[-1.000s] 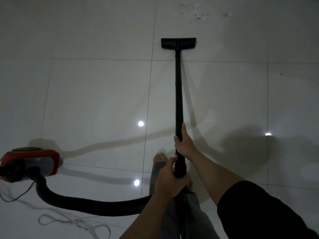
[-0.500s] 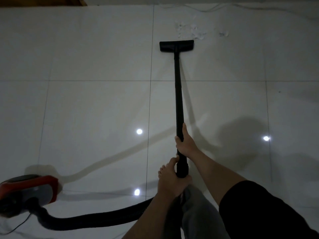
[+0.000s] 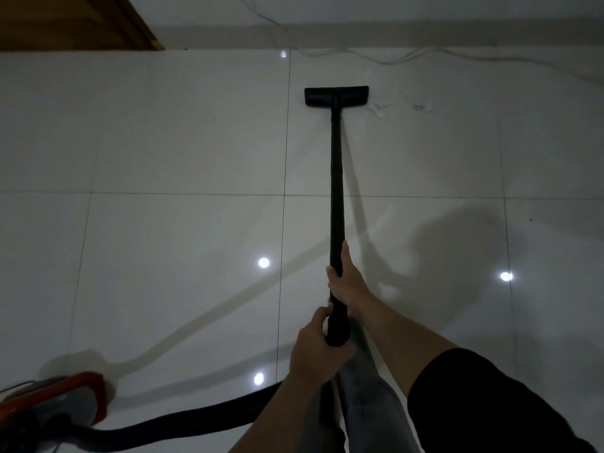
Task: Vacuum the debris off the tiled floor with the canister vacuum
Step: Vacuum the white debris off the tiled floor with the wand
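A long black vacuum wand (image 3: pixel 336 191) runs away from me to a flat black floor nozzle (image 3: pixel 336 96) resting on the pale tiled floor (image 3: pixel 183 142). My right hand (image 3: pixel 347 282) grips the wand higher up, and my left hand (image 3: pixel 317 349) grips its lower end where the hose joins. White debris scraps (image 3: pixel 380 108) lie just right of the nozzle, with a smaller patch (image 3: pixel 423 105) further right. The red canister (image 3: pixel 55 403) sits at the bottom left, and its black ribbed hose (image 3: pixel 183 423) curves toward my hands.
A wall with a skirting strip (image 3: pixel 392 32) runs along the far side, close beyond the nozzle. Thin cables (image 3: pixel 425 57) lie along its base. A wooden door corner (image 3: pixel 75 21) shows at top left. My grey trouser leg (image 3: pixel 369 397) is below the wand.
The nozzle has been pushed forward over the debris; only scraps to its right still show. The view has tilted up, revealing the wall, and the canister has slid lower left.
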A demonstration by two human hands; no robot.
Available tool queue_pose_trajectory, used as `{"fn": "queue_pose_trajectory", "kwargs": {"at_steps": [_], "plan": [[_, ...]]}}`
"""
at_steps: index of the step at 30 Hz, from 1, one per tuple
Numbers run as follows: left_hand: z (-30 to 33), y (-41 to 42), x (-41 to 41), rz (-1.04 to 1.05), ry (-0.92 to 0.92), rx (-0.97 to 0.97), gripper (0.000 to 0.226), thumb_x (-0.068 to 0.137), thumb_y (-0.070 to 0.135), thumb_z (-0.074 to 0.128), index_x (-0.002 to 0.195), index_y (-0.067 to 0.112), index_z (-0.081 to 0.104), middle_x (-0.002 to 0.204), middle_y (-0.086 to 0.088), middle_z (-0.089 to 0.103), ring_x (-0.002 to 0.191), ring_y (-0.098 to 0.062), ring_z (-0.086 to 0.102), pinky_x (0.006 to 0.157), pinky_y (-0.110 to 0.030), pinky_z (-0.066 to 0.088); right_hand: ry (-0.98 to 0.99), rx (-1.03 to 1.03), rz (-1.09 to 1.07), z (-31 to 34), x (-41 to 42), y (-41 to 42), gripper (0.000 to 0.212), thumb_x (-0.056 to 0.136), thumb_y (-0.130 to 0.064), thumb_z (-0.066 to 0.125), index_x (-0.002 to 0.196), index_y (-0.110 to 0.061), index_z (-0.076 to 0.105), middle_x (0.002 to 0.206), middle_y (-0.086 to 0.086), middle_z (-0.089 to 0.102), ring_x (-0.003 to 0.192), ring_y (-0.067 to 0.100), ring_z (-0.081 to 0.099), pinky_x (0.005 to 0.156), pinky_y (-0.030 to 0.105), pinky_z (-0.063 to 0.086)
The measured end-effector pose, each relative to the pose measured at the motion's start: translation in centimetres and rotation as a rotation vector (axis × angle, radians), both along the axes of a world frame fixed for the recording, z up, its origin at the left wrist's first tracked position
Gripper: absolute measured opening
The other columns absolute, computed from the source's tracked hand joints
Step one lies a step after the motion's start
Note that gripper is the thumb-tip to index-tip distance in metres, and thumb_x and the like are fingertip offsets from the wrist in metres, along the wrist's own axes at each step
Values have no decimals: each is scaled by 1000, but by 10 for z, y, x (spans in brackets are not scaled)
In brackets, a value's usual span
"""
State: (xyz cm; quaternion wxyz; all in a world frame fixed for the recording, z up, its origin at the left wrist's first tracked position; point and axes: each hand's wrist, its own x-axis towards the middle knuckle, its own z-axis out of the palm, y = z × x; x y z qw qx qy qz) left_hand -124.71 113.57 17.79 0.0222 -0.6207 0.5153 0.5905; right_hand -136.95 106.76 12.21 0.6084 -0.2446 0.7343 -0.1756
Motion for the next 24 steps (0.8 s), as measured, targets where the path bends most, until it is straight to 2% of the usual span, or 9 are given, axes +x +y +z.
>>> {"fn": "queue_pose_trajectory", "kwargs": {"at_steps": [3, 5, 8, 9, 11, 12, 14, 20, 24], "plan": [[-4, -26, -12, 2, -8, -11, 59, 72, 32, 72, 126, 31, 47, 90, 5, 69, 71, -12, 67, 59, -17, 50, -7, 4, -17, 0, -12, -26, 74, 102, -26, 42, 150, -41, -11, 88, 7, 62, 68, 18, 61, 68, 34, 57], [-3, -42, -21, -1, -12, -21, 60, 73, 32, 72, 127, 29, 47, 88, 6, 68, 70, -11, 66, 58, -15, 48, 8, 4, 4, -1, -20, -42, 74, 102, -26, 42, 151, -40, -11, 90, 6, 63, 69, 17, 61, 62, 27, 52], [0, -65, -32, -10, -7, -14, 54, 73, 38, 74, 118, 34, 45, 82, 8, 64, 67, -9, 62, 57, -9, 44, 30, 4, 7, -3, -30, -65, 73, 102, -26, 42, 152, -39, -10, 97, 6, 62, 74, 17, 61, 67, 27, 51], [1, -72, -36, -6, -13, -11, 57, 68, 46, 73, 117, 36, 45, 80, 8, 63, 68, -10, 63, 60, -12, 46, 37, 6, 9, -4, -32, -72, 73, 102, -26, 41, 152, -39, -10, 100, 6, 62, 75, 17, 61, 69, 28, 51], [-5, -84, -39, 5, -43, -20, 69, 58, 59, 66, 120, 34, 47, 81, 9, 65, 80, -18, 66, 74, -30, 55, 37, 6, 11, -5, -35, -86, 73, 102, -26, 41, 152, -39, -10, 101, 7, 62, 76, 18, 62, 68, 28, 51], [-8, -90, -40, 4, -57, -25, 70, 57, 61, 65, 120, 37, 47, 87, 9, 65, 87, -20, 65, 80, -39, 56, 30, 3, 10, -6, -36, -93, 73, 102, -25, 41, 152, -39, -10, 100, 7, 62, 75, 18, 62, 68, 28, 51], [-10, -101, -41, -7, -65, -27, 70, 57, 63, 65, 121, 41, 45, 99, 9, 64, 93, -18, 63, 84, -46, 55, 14, -3, 8, -8, -38, -105, 74, 102, -25, 42, 152, -38, -11, 98, 7, 61, 74, 19, 61, 68, 29, 52], [-13, -130, -44, 39, -53, 36, 70, 56, 48, 63, 123, 45, 42, 93, 8, 65, 86, -22, 65, 80, -50, 57, 18, -25, 18, -13, -40, -131, 74, 102, -25, 41, 152, -37, -12, 91, 9, 61, 71, 19, 60, 75, 35, 55], [-16, -145, -48, 51, -28, 73, 68, 64, 34, 68, 127, 39, 44, 84, 7, 68, 73, -17, 68, 72, -43, 60, 26, -30, 12, -19, -43, -145, 73, 102, -25, 41, 152, -38, -11, 89, 8, 61, 69, 19, 60, 74, 35, 54]]}}
